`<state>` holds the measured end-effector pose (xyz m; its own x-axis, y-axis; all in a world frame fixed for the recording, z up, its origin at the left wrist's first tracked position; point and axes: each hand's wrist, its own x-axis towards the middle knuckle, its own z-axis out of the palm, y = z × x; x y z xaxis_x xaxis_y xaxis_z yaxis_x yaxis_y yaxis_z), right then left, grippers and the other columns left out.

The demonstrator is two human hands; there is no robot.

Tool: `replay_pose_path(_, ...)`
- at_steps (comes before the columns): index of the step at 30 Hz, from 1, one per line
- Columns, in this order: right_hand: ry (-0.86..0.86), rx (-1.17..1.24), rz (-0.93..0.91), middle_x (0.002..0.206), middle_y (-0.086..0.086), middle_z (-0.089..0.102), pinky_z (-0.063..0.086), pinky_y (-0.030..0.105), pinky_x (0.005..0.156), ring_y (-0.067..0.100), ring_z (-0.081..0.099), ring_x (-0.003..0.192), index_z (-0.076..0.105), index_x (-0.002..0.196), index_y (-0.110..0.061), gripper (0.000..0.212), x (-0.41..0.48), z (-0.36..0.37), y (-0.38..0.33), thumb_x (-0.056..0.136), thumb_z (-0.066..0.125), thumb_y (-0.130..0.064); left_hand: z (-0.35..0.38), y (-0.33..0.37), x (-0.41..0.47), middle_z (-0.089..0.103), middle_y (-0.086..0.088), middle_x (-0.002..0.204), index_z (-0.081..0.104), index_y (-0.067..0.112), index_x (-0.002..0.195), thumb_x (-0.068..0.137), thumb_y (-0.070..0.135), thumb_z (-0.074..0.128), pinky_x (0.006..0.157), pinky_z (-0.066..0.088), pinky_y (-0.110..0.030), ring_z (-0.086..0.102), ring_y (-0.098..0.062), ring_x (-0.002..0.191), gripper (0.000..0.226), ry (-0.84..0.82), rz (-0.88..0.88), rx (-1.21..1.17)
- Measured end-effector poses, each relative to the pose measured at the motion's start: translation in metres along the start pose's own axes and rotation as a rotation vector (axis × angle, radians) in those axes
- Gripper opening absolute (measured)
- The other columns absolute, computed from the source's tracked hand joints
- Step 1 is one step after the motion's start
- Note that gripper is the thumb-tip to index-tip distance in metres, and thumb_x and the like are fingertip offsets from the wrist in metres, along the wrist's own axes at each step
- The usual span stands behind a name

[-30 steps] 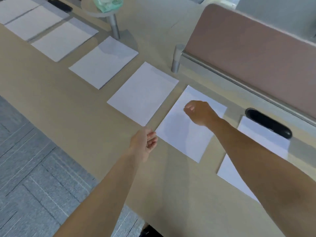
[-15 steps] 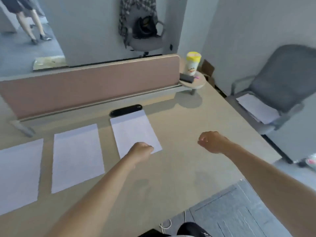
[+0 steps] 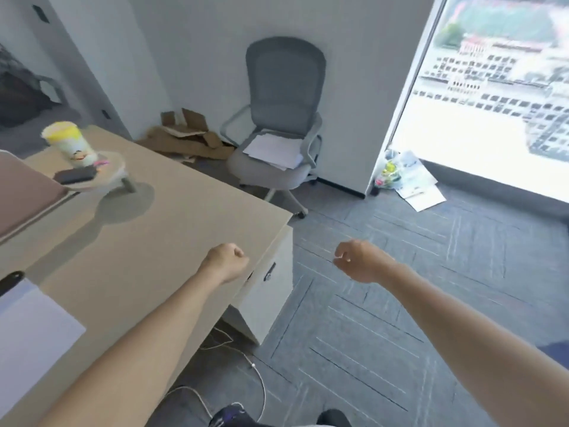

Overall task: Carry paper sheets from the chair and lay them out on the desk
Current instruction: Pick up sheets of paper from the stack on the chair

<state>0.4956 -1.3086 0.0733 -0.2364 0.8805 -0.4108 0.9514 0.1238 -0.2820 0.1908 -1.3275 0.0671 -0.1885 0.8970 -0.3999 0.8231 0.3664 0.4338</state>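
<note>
While half a second ago the head view faced the divider [image 3: 24,195] and the row of laid-out sheets, it has now swung right to the room corner. The person looks turned away from the counter [image 3: 184,211] and toward the chair [image 3: 284,87]. Only one laid sheet [image 3: 34,328] is in frame, flat at the counter's near left edge. Paper sheets [image 3: 274,151] lie in a loose stack on the chair seat, well apart from both hands, across the carpet [image 3: 400,303]. Judgement: last placement done, this is the trip back for another pickup — stack not yet reached

Left hand [image 3: 228,261]: fingers curled into a fist, holding nothing, over the counter's corner, contact unclear. Right hand [image 3: 358,261]: fingers loosely curled with a small gap to the thumb, holding nothing, out over the carpet

Also seen: yellow-lidded cup [image 3: 69,143] on a small round stand [image 3: 101,177] at the counter's far side, flattened cardboard [image 3: 187,140] on the floor left of the chair, loose papers [image 3: 415,188] by the window [image 3: 492,87]
</note>
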Motion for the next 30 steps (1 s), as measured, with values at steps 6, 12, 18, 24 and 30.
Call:
replay_pose_path(6,0.102,0.094,0.076,0.119,0.002,0.065,0.055,0.04,0.087,0.022,0.063,0.102,0.06,0.125,-0.023,0.034,0.007,-0.048,0.098,0.099,0.049,-0.042,0.038,0.102,0.042,0.068,-0.002,0.116,0.066,0.022,0.102,0.09,0.031,0.055,0.092,0.048,-0.03,0.061,-0.024,0.109,0.019,-0.054,0.121,0.102)
replay_pose_path(12,0.115,0.112,0.142,0.121,0.0,0.066,0.052,0.039,0.09,0.021,0.062,0.106,0.06,0.124,-0.023,0.033,0.06,-0.089,0.159,0.098,0.051,-0.042,0.046,0.176,0.124,0.068,0.002,0.11,0.065,0.025,0.104,0.088,0.037,0.058,0.084,0.047,-0.029,0.061,-0.02,0.101,0.022,-0.092,0.184,0.098)
replay_pose_path(18,0.114,0.066,0.22,0.121,0.0,0.066,0.052,0.037,0.09,0.022,0.062,0.105,0.061,0.124,-0.024,0.033,0.15,-0.152,0.194,0.098,0.052,-0.042,0.039,0.246,0.237,0.065,0.003,0.113,0.063,0.026,0.109,0.09,0.04,0.056,0.086,0.048,-0.03,0.06,-0.021,0.103,0.025,-0.138,0.24,0.077)
replay_pose_path(24,0.059,0.007,0.188,0.123,0.0,0.065,0.051,0.033,0.089,0.021,0.062,0.107,0.06,0.126,-0.024,0.033,0.257,-0.201,0.201,0.099,0.05,-0.04,0.005,0.287,0.341,0.065,0.003,0.109,0.062,0.026,0.103,0.09,0.038,0.057,0.084,0.049,-0.031,0.06,-0.021,0.102,0.018,-0.134,0.222,0.052)
replay_pose_path(30,0.029,0.017,0.093,0.115,0.001,0.067,0.053,0.037,0.088,0.022,0.063,0.102,0.063,0.119,-0.021,0.03,0.379,-0.243,0.201,0.098,0.05,-0.039,-0.025,0.3,0.431,0.065,0.003,0.109,0.062,0.026,0.098,0.09,0.037,0.058,0.082,0.05,-0.03,0.061,-0.022,0.1,0.014,-0.134,0.14,0.048)
